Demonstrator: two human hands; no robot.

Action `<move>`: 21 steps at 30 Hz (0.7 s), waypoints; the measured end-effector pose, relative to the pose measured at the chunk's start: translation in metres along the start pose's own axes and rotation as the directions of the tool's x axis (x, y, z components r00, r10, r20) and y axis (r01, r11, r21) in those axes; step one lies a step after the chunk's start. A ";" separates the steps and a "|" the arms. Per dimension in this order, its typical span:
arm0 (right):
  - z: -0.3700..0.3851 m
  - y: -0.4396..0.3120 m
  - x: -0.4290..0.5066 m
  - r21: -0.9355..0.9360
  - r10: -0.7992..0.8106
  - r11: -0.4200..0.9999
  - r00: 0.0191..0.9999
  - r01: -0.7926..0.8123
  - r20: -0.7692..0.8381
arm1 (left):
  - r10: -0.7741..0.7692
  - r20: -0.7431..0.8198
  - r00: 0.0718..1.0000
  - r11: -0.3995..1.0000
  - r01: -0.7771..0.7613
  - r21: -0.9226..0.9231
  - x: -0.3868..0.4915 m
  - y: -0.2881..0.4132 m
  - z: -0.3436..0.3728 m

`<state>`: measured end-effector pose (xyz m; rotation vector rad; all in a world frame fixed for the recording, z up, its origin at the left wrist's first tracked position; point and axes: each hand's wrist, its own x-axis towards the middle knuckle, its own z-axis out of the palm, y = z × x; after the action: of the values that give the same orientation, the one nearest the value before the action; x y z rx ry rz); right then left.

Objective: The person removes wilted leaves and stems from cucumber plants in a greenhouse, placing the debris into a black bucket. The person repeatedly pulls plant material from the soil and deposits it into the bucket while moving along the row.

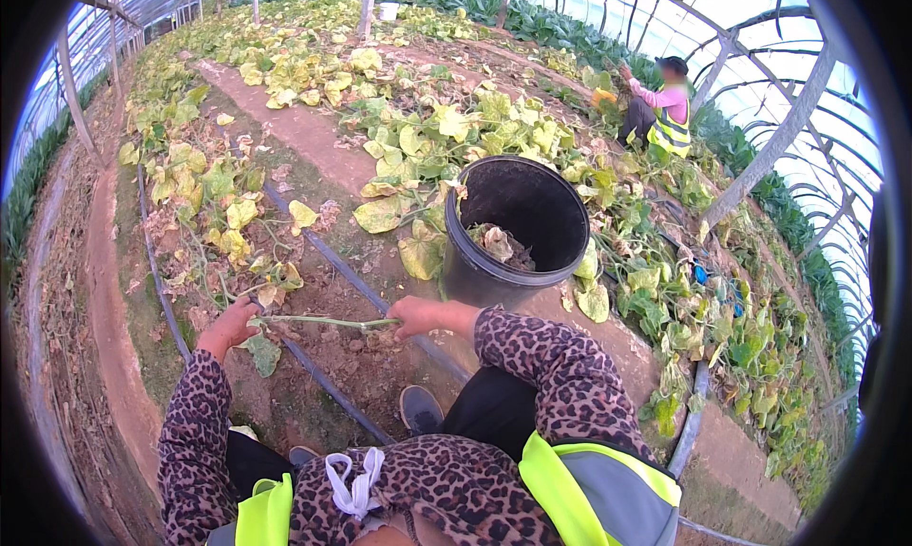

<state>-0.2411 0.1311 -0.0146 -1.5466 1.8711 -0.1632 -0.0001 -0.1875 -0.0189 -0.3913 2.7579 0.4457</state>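
A green vine stem (320, 321) stretches nearly level between my two hands, above bare soil. My left hand (231, 327) grips its left end, where a green leaf (262, 354) hangs below the fingers. At the other end my right hand (420, 317) is closed around the stem. Yellowing vine leaves (231, 240) spread on the ground just beyond my left hand. Past my right forearm stands a black plastic bucket (491, 282), upright, with dry leaves and dark matter (502, 247) inside.
Grey irrigation hoses (335, 261) run along the soil by my feet. More withered vines (712, 318) cover the ground to the right. A co-worker (662, 108) in a hi-vis vest sits low at the upper right. Slanted posts (776, 140) hold up the plastic tunnel.
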 end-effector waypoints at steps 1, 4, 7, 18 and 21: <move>0.001 0.004 0.002 0.029 -0.039 0.999 0.999 0.040 -0.026 | 0.007 -0.036 0.999 1.000 -0.007 -0.007 0.001 0.001 0.000; 0.005 0.008 0.006 0.048 -0.071 0.996 0.994 0.075 -0.086 | -0.004 -0.077 0.997 1.000 0.003 -0.009 -0.001 0.003 0.001; 0.007 0.007 0.006 0.021 -0.100 0.994 0.989 0.103 -0.108 | 0.003 -0.056 0.998 1.000 -0.002 0.007 -0.002 -0.001 0.004; -0.006 -0.011 0.012 -0.097 -0.136 0.986 0.990 0.132 -0.039 | 0.012 0.058 0.998 0.997 -0.016 0.072 -0.003 -0.019 0.032; -0.015 -0.003 0.020 -0.168 -0.092 0.982 0.995 0.084 -0.042 | -0.014 0.013 1.000 0.997 0.013 0.080 -0.003 -0.019 0.031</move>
<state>-0.2486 0.1070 -0.0104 -1.7547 1.8963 -0.0880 0.0172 -0.1931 -0.0506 -0.3864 2.7481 0.3327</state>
